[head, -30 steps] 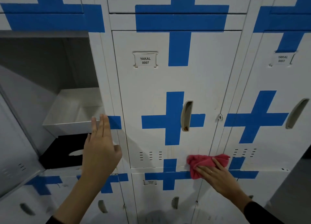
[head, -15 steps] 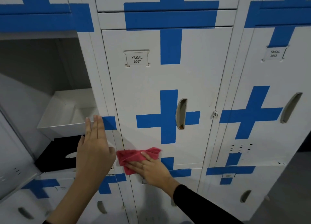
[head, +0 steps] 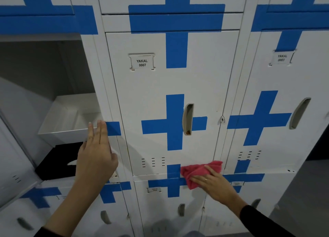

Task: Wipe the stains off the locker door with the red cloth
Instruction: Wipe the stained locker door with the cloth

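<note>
The white locker door [head: 153,97] labelled YAKAL 0007 carries blue tape crosses and a recessed handle [head: 187,119]. My right hand [head: 213,185] presses the red cloth [head: 197,170] flat against the door's lower right corner, over its bottom edge. My left hand [head: 96,156] rests flat, fingers together and straight, on the frame post left of the door, holding nothing. Faint marks show near the door's right edge [head: 217,110].
The locker to the left stands open [head: 44,72], with a white shelf tray [head: 69,117] and a black box [head: 58,163] inside; its door [head: 10,165] swings out at far left. Closed lockers sit to the right [head: 284,112] and below [head: 169,210].
My right hand slid the red cloth from the door's lower left corner back across to its lower right corner. My left hand stayed on the frame.
</note>
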### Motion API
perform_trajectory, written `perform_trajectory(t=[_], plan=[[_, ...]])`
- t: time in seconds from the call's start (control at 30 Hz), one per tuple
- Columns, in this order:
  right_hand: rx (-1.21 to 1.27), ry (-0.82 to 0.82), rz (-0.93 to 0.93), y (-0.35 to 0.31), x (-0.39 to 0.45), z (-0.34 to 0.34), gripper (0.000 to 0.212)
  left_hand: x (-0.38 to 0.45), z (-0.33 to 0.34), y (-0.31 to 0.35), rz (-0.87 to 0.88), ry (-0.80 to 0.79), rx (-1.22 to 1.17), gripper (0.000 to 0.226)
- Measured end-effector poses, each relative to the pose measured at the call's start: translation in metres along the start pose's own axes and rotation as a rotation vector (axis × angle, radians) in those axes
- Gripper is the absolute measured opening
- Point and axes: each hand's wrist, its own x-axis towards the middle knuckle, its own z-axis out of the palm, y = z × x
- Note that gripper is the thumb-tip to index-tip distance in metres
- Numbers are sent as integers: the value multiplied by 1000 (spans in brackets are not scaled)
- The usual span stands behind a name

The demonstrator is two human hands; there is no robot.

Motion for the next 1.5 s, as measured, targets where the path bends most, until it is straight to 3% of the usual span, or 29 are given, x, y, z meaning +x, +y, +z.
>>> perform_trajectory(t=[0.3,0.6,0.73,0.83,0.93,1.1,1.23,1.37,1.5], plan=[[6,29,146,9,-22,9,80,1,-6,4,-38,-34,-62,87],[-47,114,-74,-102,82,-44,76,-3,-1,18,-81,19,-1,93],[-105,115,-137,-109,101,-62,78,-2,-1,19,-87,14,27,92],[-91,216,-142,-85,87,-64,75,-2,0,18,-83,15,39,91],[-30,261,-41,-51,64,-58,47,-2,0,18,-82,8,1,91],[150,389,174,-4,30,-53,49,-1,0,11,-42,17,-44,94],[257,499,320,-17,33,-67,54,-3,0,13,-51,10,-71,96],[191,532,204,-52,60,-93,55,-3,0,18,-67,11,-91,97],[160,753,156,-63,95,-149,55,-3,-1,16,-50,15,-42,97]])
